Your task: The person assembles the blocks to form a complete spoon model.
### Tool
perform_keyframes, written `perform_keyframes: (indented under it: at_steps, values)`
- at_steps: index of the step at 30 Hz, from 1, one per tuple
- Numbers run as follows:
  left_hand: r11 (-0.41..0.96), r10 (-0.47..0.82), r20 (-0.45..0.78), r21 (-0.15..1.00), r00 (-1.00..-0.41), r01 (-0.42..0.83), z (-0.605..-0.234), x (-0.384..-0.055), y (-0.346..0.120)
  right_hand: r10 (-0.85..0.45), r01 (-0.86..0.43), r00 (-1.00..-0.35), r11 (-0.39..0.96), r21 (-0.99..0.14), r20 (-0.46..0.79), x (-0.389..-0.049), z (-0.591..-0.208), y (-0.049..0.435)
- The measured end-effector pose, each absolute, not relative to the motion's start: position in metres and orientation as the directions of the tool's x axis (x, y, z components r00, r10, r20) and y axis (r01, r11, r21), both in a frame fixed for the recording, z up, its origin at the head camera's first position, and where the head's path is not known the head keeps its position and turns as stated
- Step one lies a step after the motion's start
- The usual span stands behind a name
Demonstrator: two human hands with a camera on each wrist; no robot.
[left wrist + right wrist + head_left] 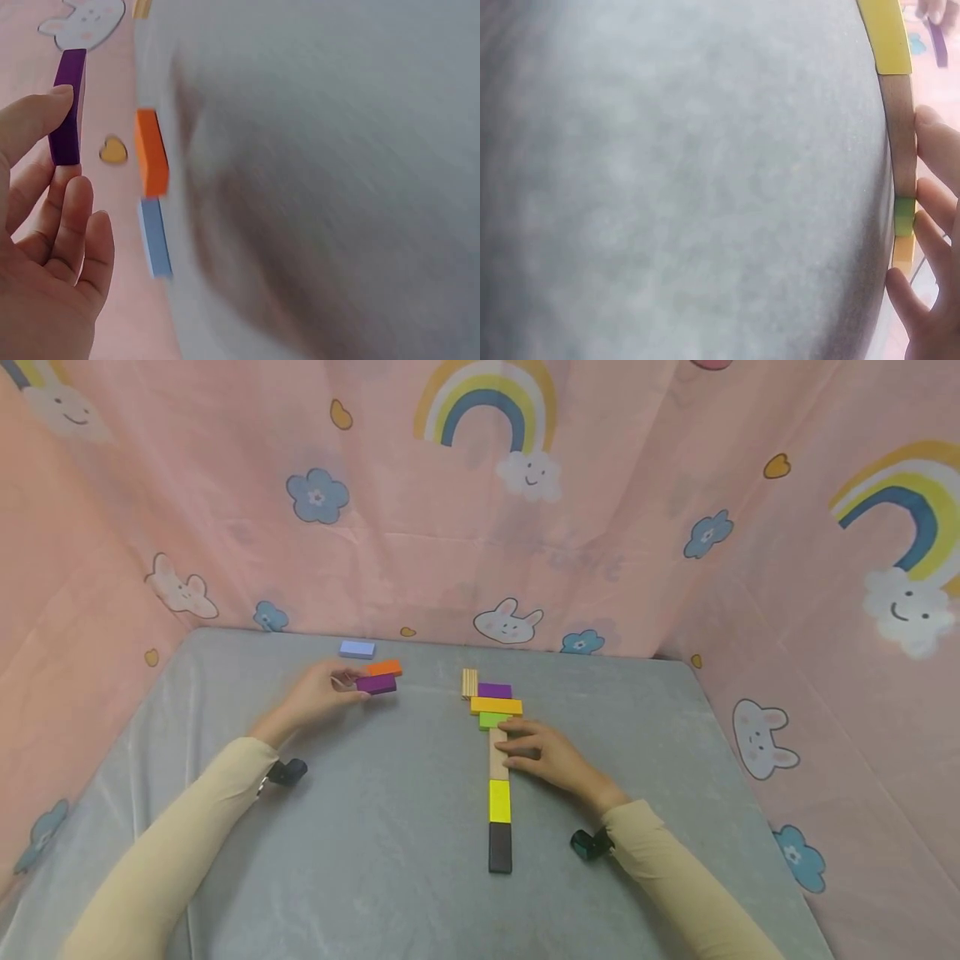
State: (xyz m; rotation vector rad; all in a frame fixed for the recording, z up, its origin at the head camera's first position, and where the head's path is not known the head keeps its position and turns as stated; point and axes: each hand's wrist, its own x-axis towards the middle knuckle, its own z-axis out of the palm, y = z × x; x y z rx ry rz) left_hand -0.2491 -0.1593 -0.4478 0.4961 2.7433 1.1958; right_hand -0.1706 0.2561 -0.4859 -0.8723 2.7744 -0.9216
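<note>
My left hand [318, 697] pinches a purple block [377, 684] between thumb and fingers, with the other fingers loosely bent, as the left wrist view shows. Just behind it lies an orange block [386, 668]. My right hand [551, 756] rests with spread fingers at a row of blocks, its fingertips at the plain wooden block [498, 756] and the green block [492, 721]. Below the wooden one, a yellow block [499, 802] and a black block [500, 847] continue the line. At the far end are an orange-yellow block [496, 706], another purple block [495, 691] and a striped wooden piece [469, 683].
A light blue block [357, 649] lies near the back edge of the grey cloth-covered table [360, 860]. Pink patterned curtains [420, 560] rise at the back and sides.
</note>
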Motion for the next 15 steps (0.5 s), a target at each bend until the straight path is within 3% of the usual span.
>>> perform_keyframes:
  at_steps: [15]
  values:
    - [0.581, 0.47, 0.033, 0.741, -0.882, 0.337, -0.451, -0.286, -0.07, -0.536, -0.464, -0.842, 0.661, -0.589, 0.063, -0.172, -0.487, 0.256]
